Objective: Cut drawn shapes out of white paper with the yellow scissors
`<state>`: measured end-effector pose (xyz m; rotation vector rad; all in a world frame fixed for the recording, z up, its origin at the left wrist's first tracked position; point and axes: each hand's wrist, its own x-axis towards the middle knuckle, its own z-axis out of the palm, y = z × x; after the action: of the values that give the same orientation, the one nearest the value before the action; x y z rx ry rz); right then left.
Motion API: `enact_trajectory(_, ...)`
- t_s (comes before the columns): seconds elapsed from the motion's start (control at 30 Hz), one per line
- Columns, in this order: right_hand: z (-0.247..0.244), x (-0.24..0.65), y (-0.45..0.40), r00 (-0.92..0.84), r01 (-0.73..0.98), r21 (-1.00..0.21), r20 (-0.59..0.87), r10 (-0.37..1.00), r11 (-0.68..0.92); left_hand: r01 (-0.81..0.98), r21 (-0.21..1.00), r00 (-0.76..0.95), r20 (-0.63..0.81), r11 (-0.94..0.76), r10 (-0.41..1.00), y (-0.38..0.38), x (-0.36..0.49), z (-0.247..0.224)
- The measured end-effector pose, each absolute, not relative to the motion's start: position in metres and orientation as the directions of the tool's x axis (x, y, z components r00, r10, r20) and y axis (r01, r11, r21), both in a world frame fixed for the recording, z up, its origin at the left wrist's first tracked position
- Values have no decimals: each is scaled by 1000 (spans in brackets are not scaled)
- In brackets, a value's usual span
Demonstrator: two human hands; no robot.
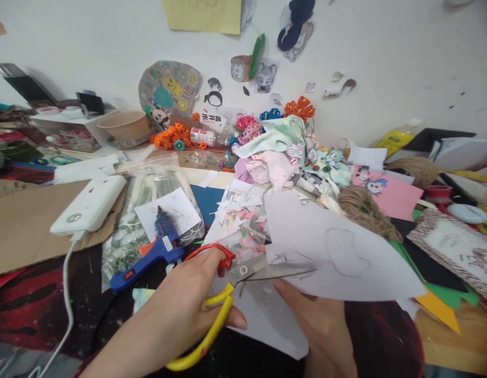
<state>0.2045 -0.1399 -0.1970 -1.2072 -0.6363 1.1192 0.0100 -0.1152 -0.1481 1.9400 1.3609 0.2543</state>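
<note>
My left hand (pixel 196 294) is wrapped round scissors (pixel 243 270) that have one red and one yellow handle. Their blades point right, parted, with the white paper (pixel 306 226) at them. That sheet bears a pencilled rounded outline, and my right hand (pixel 325 325) grips its lower edge, fingers mostly hidden beneath. Below the blades hangs another pale paper piece (pixel 270 315), touching my right hand; whether it is joined to the sheet I cannot tell. Paper scraps (pixel 243 226) in white and pink lie behind the scissors.
Left of my hands a blue glue gun (pixel 160 247) rests by a plastic bag (pixel 148 184). A white power bank (pixel 91 205) with a cable lies on cardboard (pixel 22 220). Fabric pieces (pixel 270 163) pile up behind; twine (pixel 361 207) and pink card (pixel 393 189) sit at right.
</note>
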Motion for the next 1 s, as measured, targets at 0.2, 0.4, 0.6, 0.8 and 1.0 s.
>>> enact_trajectory(0.2, -196, 205, -140, 345, -340, -939, -170, 923, -46, 728, 666, 415, -236, -165, 879, -116, 10, -149)
enact_trajectory(0.4, -195, 203, -140, 352, -342, -939, -161, 922, -33, 734, 658, 419, -243, -169, 875, -114, 10, -151)
enact_trajectory(0.6, -196, 203, -141, 373, -279, -959, -156, 915, -50, 748, 644, 409, -260, -158, 875, -116, 9, -151)
enact_trajectory(0.8, -197, 203, -140, 362, -288, -957, -133, 922, -25, 746, 644, 417, -258, -166, 872, -114, 9, -152)
enact_trajectory(1.0, -197, 203, -140, 375, -273, -962, -133, 917, -27, 741, 648, 419, -244, -174, 875, -114, 7, -151)
